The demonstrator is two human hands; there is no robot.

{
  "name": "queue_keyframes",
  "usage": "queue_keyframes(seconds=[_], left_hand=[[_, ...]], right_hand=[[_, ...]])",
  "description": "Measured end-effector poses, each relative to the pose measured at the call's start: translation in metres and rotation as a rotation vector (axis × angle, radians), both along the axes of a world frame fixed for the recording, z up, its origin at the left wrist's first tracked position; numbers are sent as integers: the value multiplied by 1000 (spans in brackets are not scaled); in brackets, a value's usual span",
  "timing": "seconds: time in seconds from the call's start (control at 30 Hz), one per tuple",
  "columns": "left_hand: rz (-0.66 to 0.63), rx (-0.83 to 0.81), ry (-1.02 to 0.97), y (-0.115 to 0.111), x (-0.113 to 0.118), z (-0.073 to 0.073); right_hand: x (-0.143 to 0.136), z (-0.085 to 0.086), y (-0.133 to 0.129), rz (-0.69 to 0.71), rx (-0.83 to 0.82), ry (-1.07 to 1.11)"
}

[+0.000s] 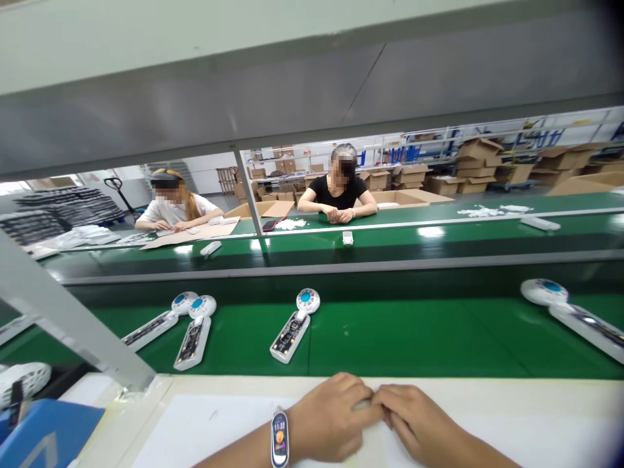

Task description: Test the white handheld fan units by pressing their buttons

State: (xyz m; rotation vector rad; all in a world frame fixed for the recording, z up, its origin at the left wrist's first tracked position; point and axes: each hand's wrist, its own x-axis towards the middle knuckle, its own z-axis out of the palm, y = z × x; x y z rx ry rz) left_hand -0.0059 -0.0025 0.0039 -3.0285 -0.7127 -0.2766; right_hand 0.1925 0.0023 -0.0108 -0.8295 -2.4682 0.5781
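Note:
My left hand point(334, 416), with a smart band point(279, 439) on its wrist, rests at the near edge of the bench. Its fingers are curled and closed. My right hand point(419, 422) meets it at the fingertips, its fingers pressed together. Whatever lies between the fingers, if anything, is hidden. Beyond them on the green conveyor belt point(390, 338) lies a white device point(290, 337) with a round, blue-centred head and an exposed circuit board. Another such device point(193, 341) lies left of it, touching or overlapping a third device point(151, 328).
Far right on the belt is another white device point(585, 325). A slanted metal post point(73, 318) and a blue bin point(49, 432) stand at left. An overhead shelf point(312, 78) crosses above. Two people sit across the line, near small white parts point(291, 224) and cardboard boxes point(478, 159).

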Motion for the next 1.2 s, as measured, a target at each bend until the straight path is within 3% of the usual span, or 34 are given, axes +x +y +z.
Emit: queue_keyframes(seconds=[0.43,0.7,1.2], left_hand=[[10,4,-34,-1,0,0],[4,23,-36,-1,0,-1],[13,23,-30,-1,0,0]], right_hand=[[0,3,-1,-1,-16,-7],[1,1,0,-2,-119,30],[0,4,-1,10,-85,-14]])
